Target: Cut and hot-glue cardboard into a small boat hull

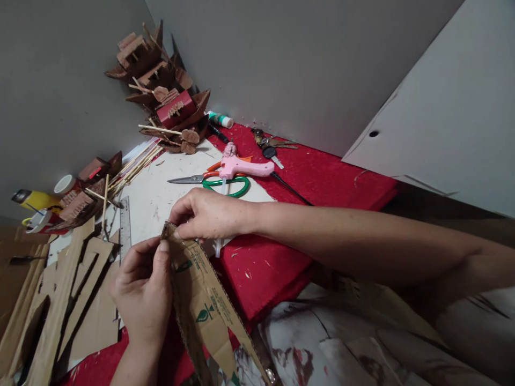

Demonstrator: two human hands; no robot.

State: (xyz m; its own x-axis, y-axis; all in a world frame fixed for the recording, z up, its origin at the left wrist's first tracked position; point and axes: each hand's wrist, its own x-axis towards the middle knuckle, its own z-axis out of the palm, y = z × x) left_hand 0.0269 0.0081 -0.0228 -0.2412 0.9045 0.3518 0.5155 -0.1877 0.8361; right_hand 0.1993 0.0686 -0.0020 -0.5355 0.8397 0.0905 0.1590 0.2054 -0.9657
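Note:
A folded piece of brown corrugated cardboard (pixel 201 300) with green print slants from the middle of the view down to the bottom edge. My left hand (pixel 142 287) pinches its far end from the left, thumb on the upper edge. From the other side my right hand (pixel 205 214) grips the same end, fingers curled and thumb pressed on the inner face. Just beyond my right hand lies a pink hot glue gun (pixel 249 168) with a clear glue stick (pixel 218 247) near it. Scissors (pixel 189 179) with green and orange handles rest partly under the gun.
Brown cardboard model boats (pixel 175 110) are piled at the back corner. Cut cardboard strips (pixel 56 300), a ruler (pixel 125 225) and thin sticks (pixel 134 166) lie to the left. Keys (pixel 273 142) and a glue stick tube (pixel 221 119) sit near the wall on the red cloth (pixel 341 174).

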